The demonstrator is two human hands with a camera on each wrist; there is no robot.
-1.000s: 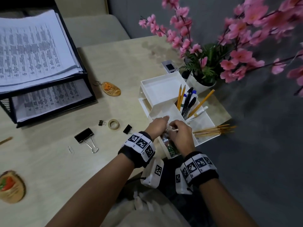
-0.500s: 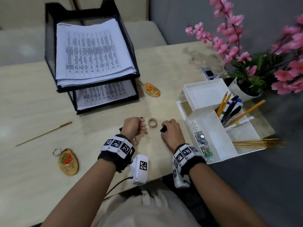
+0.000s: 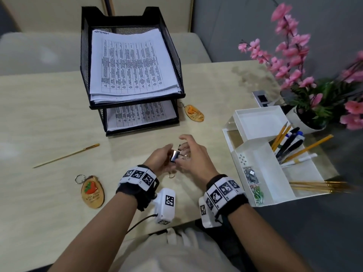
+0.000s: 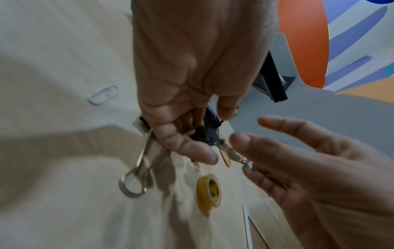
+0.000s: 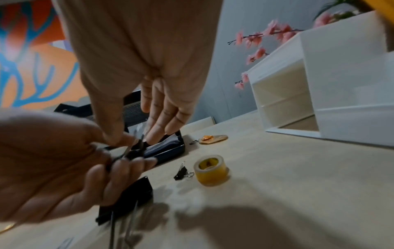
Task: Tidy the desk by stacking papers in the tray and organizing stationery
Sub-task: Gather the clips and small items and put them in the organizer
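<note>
My left hand (image 3: 167,155) grips a large black binder clip (image 3: 174,155) just above the desk, and its silver handles (image 4: 136,178) hang down. The same hand also pinches a small black clip (image 4: 205,134) at its fingertips. My right hand (image 3: 187,147) is right beside it, fingers straight and spread, tips at the small clip's wire. A yellow tape roll (image 5: 211,170) and another small binder clip (image 5: 180,172) lie on the desk below the hands. The black mesh paper tray (image 3: 133,26) holds stacked printed sheets (image 3: 133,65) on both levels.
A white desk organizer (image 3: 255,150) with pens, pencils and clips stands at the right, with a flower pot (image 3: 312,126) behind it. A loose pencil (image 3: 66,156), two wooden keychains (image 3: 92,191) (image 3: 194,113) and a white paper clip (image 4: 102,95) lie on the desk.
Both hands left the organizer, went down to the desk by the tape roll, then rose and met. The left hand now holds the large binder clip, which lay on the desk before.
</note>
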